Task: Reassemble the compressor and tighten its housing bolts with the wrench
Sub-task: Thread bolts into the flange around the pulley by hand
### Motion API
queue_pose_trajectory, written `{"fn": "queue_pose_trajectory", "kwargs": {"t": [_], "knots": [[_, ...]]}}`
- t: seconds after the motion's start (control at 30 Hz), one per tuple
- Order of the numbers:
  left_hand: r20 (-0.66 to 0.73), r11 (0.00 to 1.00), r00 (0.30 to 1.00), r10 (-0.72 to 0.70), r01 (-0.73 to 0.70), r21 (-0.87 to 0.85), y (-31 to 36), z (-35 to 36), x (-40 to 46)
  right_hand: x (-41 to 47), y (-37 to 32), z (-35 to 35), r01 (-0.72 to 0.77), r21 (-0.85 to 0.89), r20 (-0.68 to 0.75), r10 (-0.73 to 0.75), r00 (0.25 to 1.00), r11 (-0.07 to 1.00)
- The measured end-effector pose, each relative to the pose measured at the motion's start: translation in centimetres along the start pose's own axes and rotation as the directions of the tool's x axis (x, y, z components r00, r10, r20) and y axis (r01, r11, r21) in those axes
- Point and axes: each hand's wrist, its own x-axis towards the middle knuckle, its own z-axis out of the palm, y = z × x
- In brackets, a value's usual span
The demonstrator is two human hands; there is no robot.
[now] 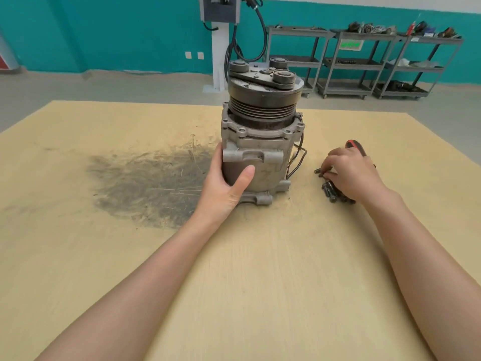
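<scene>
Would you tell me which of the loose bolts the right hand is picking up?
The bolt farthest from the camera: the right hand pinches it, while the other bolts lie heaped nearer.

Your bench is a big tan wooden table (260, 269) with a nasty dark greasy smear (153, 183) left of the middle, scratched all through. The compressor (257, 136) stands upright on it around the centre, toward the far edge, pulley end up, with the smear running right up to its base. Toward the right edge you've got a little pile of dark bolts (331, 188) lying loose, and a red-and-black tool handle (354, 147) resting just behind them.
</scene>
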Motion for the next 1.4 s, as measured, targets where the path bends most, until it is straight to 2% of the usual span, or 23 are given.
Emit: {"fn": "queue_pose_trajectory", "kwargs": {"t": [0.2,0.33,0.4,0.47,0.57,0.67,0.73,0.77,0.83,0.93,1.0,1.13,1.4], "knots": [[-0.003,1.0,1.0,-0.008,0.008,0.028,0.0,0.0,-0.1,-0.2,0.2,0.4,-0.01,-0.022,-0.036,0.01,0.999,1.0],[-0.003,1.0,1.0,-0.004,0.004,0.028,-0.1,-0.1,0.0,-0.5,-0.2,0.4,0.011,0.104,-0.269,0.017,0.963,0.995],[-0.006,1.0,1.0,0.004,-0.004,0.024,-0.1,-0.1,-0.1,-0.7,-0.9,-0.1,0.051,0.277,-0.361,0.055,0.931,0.959],[-0.004,1.0,1.0,0.012,-0.012,0.015,-0.1,-0.1,0.0,-1.1,-1.9,-1.1,0.089,0.529,-0.37,0.135,0.919,0.844],[-0.002,1.0,1.0,0.01,-0.01,-0.003,-0.4,-0.1,0.1,-1.7,-3.6,-3.6,0.159,0.818,-0.32,0.207,0.924,0.554],[-0.012,1.0,1.0,0.018,-0.018,-0.012,-0.5,-0.1,0.1,-2.3,-5.0,-7.2,0.298,0.922,-0.341,0.155,0.927,0.247],[-0.001,1.0,1.0,0.017,-0.017,-0.026,-0.4,0.0,0.1,-2.4,-5.6,-9.4,0.325,0.935,-0.337,0.073,0.939,0.142],[0.007,0.999,1.0,0.015,-0.015,-0.034,-0.4,0.0,0.1,-2.3,-5.8,-10.3,0.312,0.939,-0.318,0.018,0.948,0.145],[0.017,0.999,1.0,0.014,-0.013,-0.047,-0.4,0.0,0.1,-1.7,-6.3,-11.4,0.243,0.943,-0.233,-0.074,0.97,0.225],[0.014,0.999,1.0,0.009,-0.009,-0.053,-0.3,0.0,0.0,-1.1,-7.0,-11.7,0.103,0.966,-0.081,-0.101,0.992,0.239],[0.009,0.998,1.0,0.012,-0.012,-0.06,-0.2,0.1,0.0,-0.9,-7.3,-11.5,0.058,0.969,-0.035,-0.099,0.994,0.241],[0.017,0.998,1.0,0.006,-0.005,-0.067,-0.1,0.1,-0.1,-0.7,-7.1,-11.3,0.067,0.952,-0.029,-0.127,0.991,0.3],[0.077,0.998,0.997,-0.01,0.015,-0.064,0.3,-0.3,-0.3,-0.7,-7.1,-11.4,0.088,0.959,-0.032,-0.206,0.978,0.269]]}}
